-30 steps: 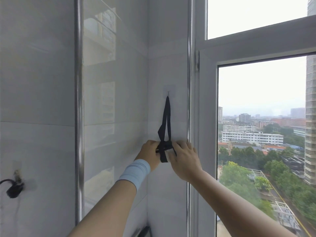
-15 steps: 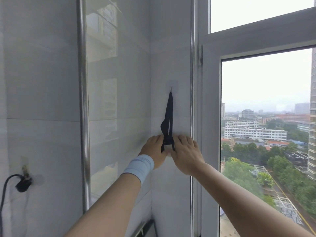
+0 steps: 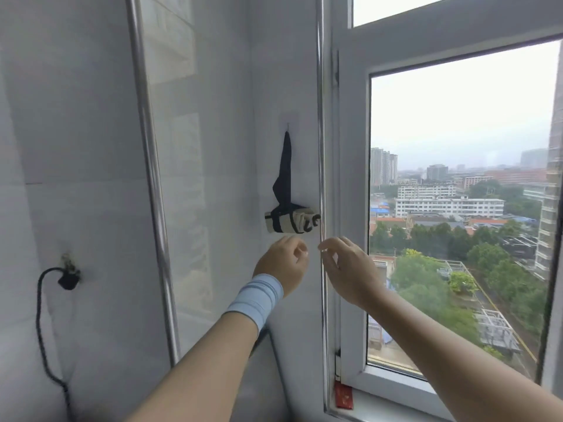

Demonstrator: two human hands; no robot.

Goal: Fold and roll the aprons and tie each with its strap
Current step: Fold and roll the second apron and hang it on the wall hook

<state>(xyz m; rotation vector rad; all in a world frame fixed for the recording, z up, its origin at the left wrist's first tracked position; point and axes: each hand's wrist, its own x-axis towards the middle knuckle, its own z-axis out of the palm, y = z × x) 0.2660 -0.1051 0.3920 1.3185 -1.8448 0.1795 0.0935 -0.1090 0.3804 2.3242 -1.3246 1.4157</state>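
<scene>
In the head view, we are facing a corner of glossy white wall tiles point(image 3: 213, 141) beside a white-framed window point(image 3: 350, 208) that is looking out over a city. A cream-coloured fabric apron, rolled into a short bundle point(image 3: 292, 223), is hanging against the far wall. Its black fabric strap point(image 3: 285, 175) is wrapping around the left part of the roll and running up to a small wall hook point(image 3: 287, 127).

Our left hand point(image 3: 285, 263), above a pale blue wristband point(image 3: 254, 301), is hovering just below the bundle. Its fingers are curling loosely and holding nothing. Our right hand point(image 3: 347, 269) is hovering near it on the right, fingers relaxed and slightly bent, also holding nothing. Neither hand is touching the apron.

We are judging this apron finished: it is rolled, bound with its strap and hung up. We cannot tell how tight the knot is.

No other apron is showing, so we cannot tell how many are left.

Far to the left, a black cable with a plug point(image 3: 68, 277) is hanging from the wall, and a shiny steel pipe point(image 3: 152, 178) is running upright between it and the bundle.
</scene>
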